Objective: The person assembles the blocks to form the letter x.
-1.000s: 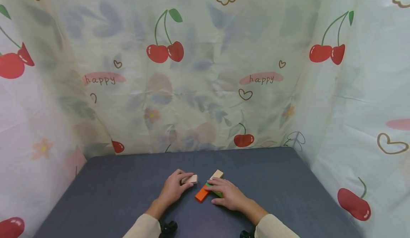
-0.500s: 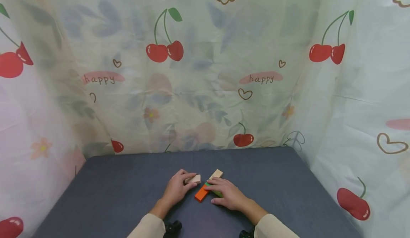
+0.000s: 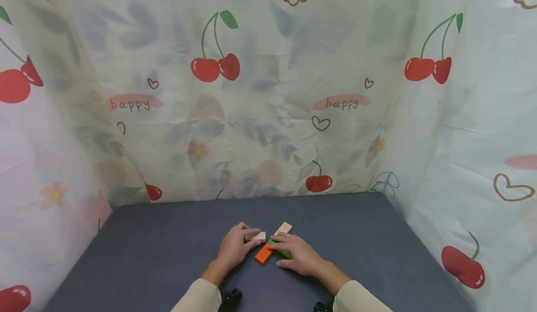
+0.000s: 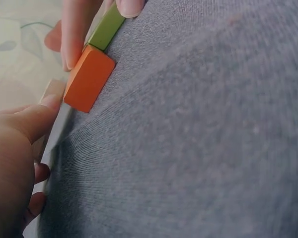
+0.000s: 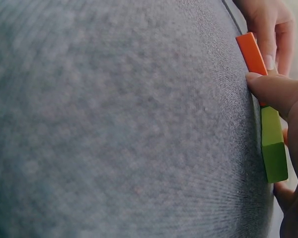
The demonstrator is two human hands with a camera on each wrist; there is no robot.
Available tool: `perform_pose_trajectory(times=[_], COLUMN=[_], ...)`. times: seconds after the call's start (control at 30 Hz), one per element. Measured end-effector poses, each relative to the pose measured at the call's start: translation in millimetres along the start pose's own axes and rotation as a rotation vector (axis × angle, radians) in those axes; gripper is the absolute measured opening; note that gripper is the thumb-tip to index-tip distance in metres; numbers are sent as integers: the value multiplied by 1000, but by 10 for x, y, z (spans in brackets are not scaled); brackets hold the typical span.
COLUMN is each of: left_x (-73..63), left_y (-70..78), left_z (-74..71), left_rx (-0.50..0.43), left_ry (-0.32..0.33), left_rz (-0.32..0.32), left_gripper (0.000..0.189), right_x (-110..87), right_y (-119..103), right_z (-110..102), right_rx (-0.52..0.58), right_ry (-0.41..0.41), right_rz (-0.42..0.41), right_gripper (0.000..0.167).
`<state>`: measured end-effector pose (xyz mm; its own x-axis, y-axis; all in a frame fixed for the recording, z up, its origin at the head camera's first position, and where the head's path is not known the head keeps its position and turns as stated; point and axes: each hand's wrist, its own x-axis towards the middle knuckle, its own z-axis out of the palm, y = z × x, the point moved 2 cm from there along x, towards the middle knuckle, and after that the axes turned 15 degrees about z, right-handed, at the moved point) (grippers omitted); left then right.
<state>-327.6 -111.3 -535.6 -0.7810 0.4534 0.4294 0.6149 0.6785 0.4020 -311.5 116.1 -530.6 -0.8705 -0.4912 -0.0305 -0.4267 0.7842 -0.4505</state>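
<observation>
My left hand (image 3: 234, 247) grips a pale wooden block (image 3: 258, 237) between thumb and fingers, its free end pointing right. Close beside that end lies an orange block (image 3: 263, 255). A second pale wooden block (image 3: 285, 227) lies beyond, in line with the orange one. My right hand (image 3: 299, 255) reaches over a green block (image 3: 287, 254) and holds it between thumb and fingers, with fingertips at the orange block. In the right wrist view the green block (image 5: 274, 148) shows below the thumb (image 5: 268, 87). The right fingers partly hide where the blocks meet.
A dark grey cloth covers the table (image 3: 168, 251). Behind and at both sides hangs a pale curtain (image 3: 260, 93) printed with cherries, hearts and flowers. Black wrist cameras (image 3: 230, 298) sit at both cuffs.
My left hand has slid right with its pale block, closing most of the gap to the orange block. The right hand and the other blocks have stayed in place.
</observation>
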Motion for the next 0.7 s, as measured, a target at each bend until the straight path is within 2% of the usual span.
perform_pose_trajectory(times=[0.53, 0.7], left_x=[51, 57], left_y=[38, 37], left_z=[18, 46], left_rx=[103, 128], left_ry=[-36, -28], left_rz=[52, 68], left_gripper=[29, 27], right_x=[3, 8], right_y=[18, 21], right_z=[2, 4], right_rx=[12, 16], right_ry=[-11, -10], right_rz=[-12, -16], right_gripper=[50, 50])
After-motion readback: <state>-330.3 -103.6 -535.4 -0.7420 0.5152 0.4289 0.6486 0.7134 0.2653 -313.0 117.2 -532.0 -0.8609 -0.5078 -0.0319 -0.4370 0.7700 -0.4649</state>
